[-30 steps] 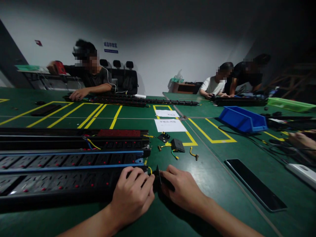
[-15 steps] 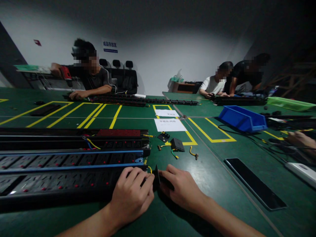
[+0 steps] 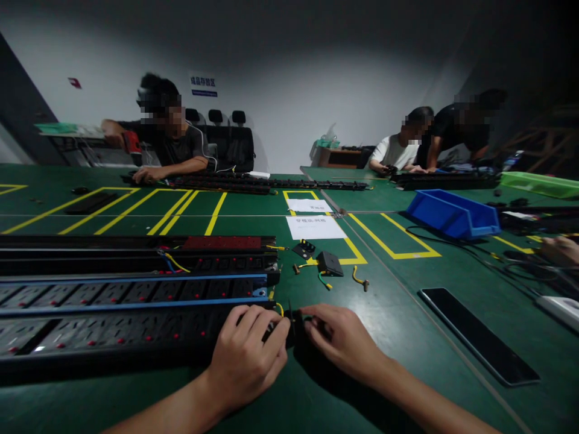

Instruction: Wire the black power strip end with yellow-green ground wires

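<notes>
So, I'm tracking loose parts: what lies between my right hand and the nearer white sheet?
In the head view, a black box with short wires beside it and yellow tape lie between your right hand and the nearer white sheet.

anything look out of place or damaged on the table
No spill or damage shows. Slightly odd: the small black box sits askew across the yellow tape line, and a short yellow wire lies loose beside it.

Toward the worktop's (image 3: 384, 313) near edge, the person's left hand (image 3: 251, 349) rests on a black socket strip's (image 3: 136, 331) end, the right hand (image 3: 346, 343) by a dark plate (image 3: 292, 327).
</notes>
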Available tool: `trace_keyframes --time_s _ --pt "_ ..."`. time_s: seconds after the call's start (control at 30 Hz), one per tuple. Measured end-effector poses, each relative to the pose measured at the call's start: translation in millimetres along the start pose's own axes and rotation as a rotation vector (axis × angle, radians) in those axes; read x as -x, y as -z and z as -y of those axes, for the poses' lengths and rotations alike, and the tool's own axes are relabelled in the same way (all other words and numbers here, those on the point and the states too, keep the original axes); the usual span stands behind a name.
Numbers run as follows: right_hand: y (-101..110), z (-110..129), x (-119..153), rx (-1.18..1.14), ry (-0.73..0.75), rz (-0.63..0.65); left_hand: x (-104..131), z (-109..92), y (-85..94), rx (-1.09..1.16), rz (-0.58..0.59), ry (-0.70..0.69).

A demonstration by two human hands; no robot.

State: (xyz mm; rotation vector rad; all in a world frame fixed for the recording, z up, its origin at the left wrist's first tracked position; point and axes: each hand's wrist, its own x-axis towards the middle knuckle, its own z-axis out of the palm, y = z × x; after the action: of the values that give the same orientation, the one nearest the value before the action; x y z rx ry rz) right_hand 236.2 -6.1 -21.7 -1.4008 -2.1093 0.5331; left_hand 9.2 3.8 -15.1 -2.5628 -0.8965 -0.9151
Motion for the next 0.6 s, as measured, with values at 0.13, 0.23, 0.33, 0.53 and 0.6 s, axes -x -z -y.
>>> trace_keyframes --time_s 0.13,0.23,0.33,0.53,0.6 --pt "3 5 2 -0.154 -0.014 -0.05 1 0 2.3 -0.005 -0.015 -0.019" --pt "5 8 2 -0.124 0.054 -0.025 0 0 3.4 -0.002 -0.019 -0.019" --pt "6 7 2 -0.114 0.087 -0.005 -1 1 3.5 0.018 -0.036 -0.025" --pt "5 -1 3 -0.036 0.138 0.058 -1 2 2.1 0.057 -0.064 -0.032" --pt "5 -2 4 -0.02 0.149 0.064 -1 1 2.2 0.055 -0.065 -0.028"
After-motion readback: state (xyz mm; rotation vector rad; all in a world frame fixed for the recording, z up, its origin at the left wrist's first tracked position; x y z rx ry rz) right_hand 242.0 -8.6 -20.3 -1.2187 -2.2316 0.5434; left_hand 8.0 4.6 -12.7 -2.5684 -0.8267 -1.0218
